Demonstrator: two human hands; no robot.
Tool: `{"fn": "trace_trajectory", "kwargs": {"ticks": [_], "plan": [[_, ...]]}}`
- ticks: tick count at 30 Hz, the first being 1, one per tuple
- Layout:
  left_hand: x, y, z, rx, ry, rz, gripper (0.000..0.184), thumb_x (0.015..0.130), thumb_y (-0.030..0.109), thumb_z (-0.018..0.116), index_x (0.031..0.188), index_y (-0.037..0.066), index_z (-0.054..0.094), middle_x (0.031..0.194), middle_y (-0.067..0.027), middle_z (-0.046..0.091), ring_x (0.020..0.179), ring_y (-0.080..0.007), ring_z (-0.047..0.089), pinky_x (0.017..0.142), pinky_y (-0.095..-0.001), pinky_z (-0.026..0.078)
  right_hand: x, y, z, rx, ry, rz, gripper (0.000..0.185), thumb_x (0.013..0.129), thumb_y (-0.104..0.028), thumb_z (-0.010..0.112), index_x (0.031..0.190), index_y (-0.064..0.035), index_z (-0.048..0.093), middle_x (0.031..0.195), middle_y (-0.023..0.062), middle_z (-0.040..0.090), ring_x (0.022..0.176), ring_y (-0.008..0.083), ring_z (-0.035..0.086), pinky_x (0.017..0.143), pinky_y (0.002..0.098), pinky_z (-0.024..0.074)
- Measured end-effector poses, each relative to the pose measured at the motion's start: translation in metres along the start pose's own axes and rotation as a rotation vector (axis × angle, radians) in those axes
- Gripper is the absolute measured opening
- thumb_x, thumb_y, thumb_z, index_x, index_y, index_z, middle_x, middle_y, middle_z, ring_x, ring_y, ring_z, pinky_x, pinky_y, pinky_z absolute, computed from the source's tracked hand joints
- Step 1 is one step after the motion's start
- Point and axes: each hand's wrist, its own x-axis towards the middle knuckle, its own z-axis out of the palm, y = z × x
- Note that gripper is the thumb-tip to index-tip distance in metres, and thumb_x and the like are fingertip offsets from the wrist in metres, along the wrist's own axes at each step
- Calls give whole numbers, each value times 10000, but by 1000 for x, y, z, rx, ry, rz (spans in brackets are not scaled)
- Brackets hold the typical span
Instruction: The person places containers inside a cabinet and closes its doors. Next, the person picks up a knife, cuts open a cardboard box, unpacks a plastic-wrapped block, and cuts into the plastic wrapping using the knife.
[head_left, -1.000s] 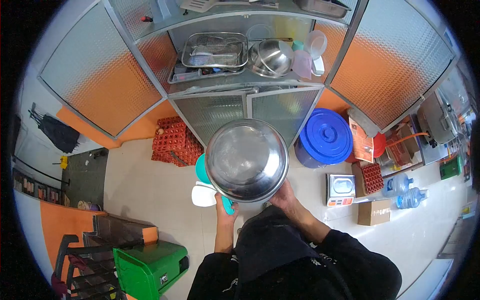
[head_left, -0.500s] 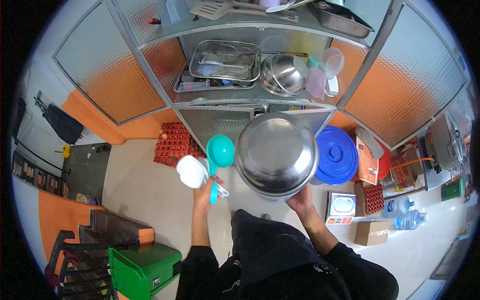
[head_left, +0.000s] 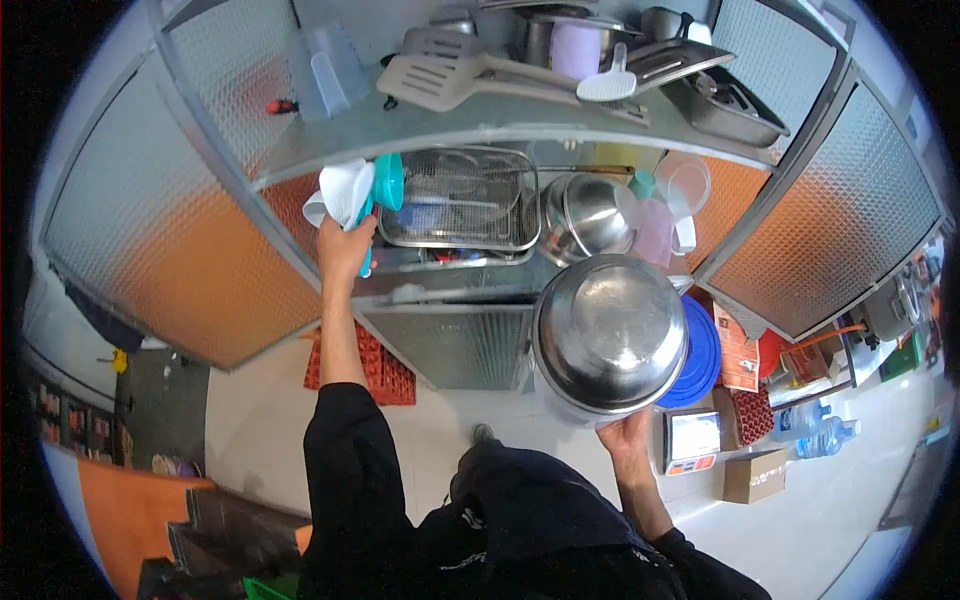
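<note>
My left hand (head_left: 345,250) is closed round the handles of a teal scoop (head_left: 388,182) and white scoops (head_left: 345,190), at the left end of the middle shelf. Beside them on that shelf lies a wire mesh basket (head_left: 460,200). My right hand (head_left: 628,432) grips the lower edge of an upturned steel bowl (head_left: 612,330), with its fingers partly hidden underneath. Something pale shows below the bowl's rim. Behind the bowl, a second steel bowl (head_left: 597,215) rests on the shelf near pink and clear plastic containers (head_left: 684,184).
Slotted spatulas (head_left: 430,80) and a metal tray (head_left: 730,110) lie on the upper shelf. Glass doors (head_left: 170,230) stand open on both sides. On the floor are red egg trays (head_left: 375,370), a blue lidded bin (head_left: 703,350), a scale (head_left: 692,437) and a cardboard box (head_left: 755,476).
My left hand has carried the scoops up and left to the middle shelf. The steel bowl in my right hand has moved right. The view has shifted closer to the shelves.
</note>
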Motion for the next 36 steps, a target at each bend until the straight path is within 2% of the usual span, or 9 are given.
{"fn": "trace_trajectory", "kwargs": {"ticks": [5,8,9,11,15,20,27,33,36], "plan": [[78,-7,14,229,45,37,528,746,296,670,1174,2,573,974,-235,663,759,-343,677,635,-409,554,21,27,17,19,18,-98,508,961,-426,431,1311,-61,470,1301,116,544,1162,255,545,1003,416,443],[148,-69,34,646,214,303,526,769,327,673,1196,38,574,1001,-172,664,741,-289,669,591,-386,540,38,37,-5,85,-33,-61,523,957,-439,435,1323,-65,458,1312,113,535,1173,257,537,1013,424,434],[157,-66,41,678,189,375,545,787,382,659,1221,64,569,1146,-187,622,977,-360,624,833,-435,500,36,45,20,16,64,-107,487,942,-422,475,1243,-43,534,1237,118,593,1097,246,593,950,394,492],[184,-74,50,577,40,292,544,803,399,641,1238,83,562,1199,-195,594,1097,-370,555,933,-446,431,43,51,12,33,36,-108,523,957,-454,427,1310,-71,471,1307,111,536,1174,255,534,1010,420,436],[224,-99,61,759,-135,488,587,820,512,565,1264,129,542,1309,-178,517,1185,-391,497,939,-454,448,45,60,14,53,29,-128,534,972,-475,378,1354,-107,430,1361,105,490,1227,265,492,1046,444,399],[205,-106,71,707,-140,205,688,792,525,612,1326,111,486,1319,-178,518,1167,-368,522,981,-446,422,46,70,24,50,45,-150,558,976,-495,348,1366,-101,408,1367,107,481,1234,270,484,1042,446,406],[190,-121,68,894,-136,361,787,703,394,757,1324,15,458,1302,-244,503,1163,-392,512,997,-411,415,56,77,34,43,100,-173,500,971,-424,414,1286,-44,495,1274,126,565,1143,249,565,993,404,461],[146,-144,61,240,-3,604,754,716,103,744,1362,-7,370,1309,-302,431,1254,-431,394,1055,-418,335,61,78,35,32,55,-151,520,970,-442,406,1295,-44,488,1283,127,558,1158,255,555,1022,413,434],[114,-144,57,369,-1,595,774,752,108,715,1385,-35,293,1335,-274,400,1245,-427,361,1047,-474,287,61,77,34,47,68,-136,522,970,-440,405,1293,-38,489,1280,131,560,1160,254,554,1023,410,434]]}}
